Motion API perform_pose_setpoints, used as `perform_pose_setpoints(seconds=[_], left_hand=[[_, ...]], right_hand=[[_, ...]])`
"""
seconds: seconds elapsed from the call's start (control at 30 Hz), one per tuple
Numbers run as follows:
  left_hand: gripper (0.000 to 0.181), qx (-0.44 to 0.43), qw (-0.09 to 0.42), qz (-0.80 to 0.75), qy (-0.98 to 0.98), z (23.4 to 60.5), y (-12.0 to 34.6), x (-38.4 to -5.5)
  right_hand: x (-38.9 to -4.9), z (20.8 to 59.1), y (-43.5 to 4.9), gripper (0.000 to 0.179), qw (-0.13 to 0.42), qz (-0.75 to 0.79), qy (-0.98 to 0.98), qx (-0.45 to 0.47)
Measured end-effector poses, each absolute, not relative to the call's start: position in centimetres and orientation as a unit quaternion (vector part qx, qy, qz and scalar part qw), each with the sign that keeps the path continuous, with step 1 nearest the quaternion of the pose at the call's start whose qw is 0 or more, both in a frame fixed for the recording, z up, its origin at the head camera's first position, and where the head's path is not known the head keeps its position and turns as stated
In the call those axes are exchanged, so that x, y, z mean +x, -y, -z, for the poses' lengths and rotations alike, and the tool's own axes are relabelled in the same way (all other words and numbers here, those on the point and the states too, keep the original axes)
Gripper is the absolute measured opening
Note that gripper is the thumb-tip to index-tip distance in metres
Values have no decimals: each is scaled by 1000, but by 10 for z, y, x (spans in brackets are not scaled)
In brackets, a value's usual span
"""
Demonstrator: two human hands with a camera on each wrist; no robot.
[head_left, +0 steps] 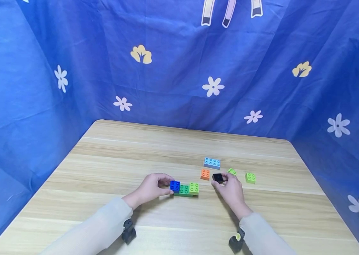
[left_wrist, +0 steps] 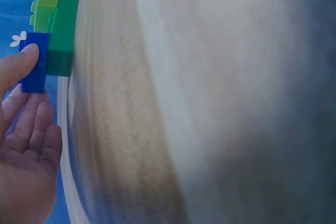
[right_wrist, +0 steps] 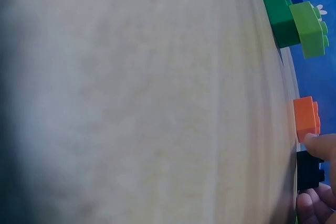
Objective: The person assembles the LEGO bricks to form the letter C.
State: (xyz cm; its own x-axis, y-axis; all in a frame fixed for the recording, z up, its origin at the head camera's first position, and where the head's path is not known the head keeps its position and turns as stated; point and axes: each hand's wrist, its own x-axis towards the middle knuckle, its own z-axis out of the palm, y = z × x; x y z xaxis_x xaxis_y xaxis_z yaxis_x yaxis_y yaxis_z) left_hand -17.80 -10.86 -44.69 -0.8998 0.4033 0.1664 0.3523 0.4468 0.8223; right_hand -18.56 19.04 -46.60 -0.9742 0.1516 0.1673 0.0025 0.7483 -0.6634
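Note:
My left hand (head_left: 150,187) pinches a dark blue building brick (head_left: 174,186) between thumb and fingers. This brick sits on the left end of a longer green brick (left_wrist: 64,40), and a lime brick (head_left: 194,188) sits on its right end, jutting slightly past it. Over to the right, my right hand (head_left: 231,193) holds a black brick (head_left: 217,177) between thumb and fingers, low at the table. Just left of the black brick stands an orange brick (right_wrist: 305,118), close to the right thumb in the right wrist view.
A light blue brick (head_left: 212,163) lies behind the orange one. One lime brick (head_left: 231,171) is partly hidden behind the right hand; another lime brick (head_left: 250,177) lies farther right. Blue patterned cloth (head_left: 179,71) surrounds the wooden table (head_left: 128,148) at the back and sides.

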Motion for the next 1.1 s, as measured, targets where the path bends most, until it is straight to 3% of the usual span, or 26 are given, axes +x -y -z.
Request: perform_pose_setpoints(seconds=[0.43,0.7,1.1], left_hand=[[35,223,27,-479,-849,449,108,-178],[36,218,29,-473,-853,448,109,-178],[36,219,27,-476,-852,448,110,-178]], right_hand=[[-183,457,-191,42,124,-412,902,-38],[-182,450,-181,43,140,-440,887,17],[-176,444,-145,38,111,-484,855,150]])
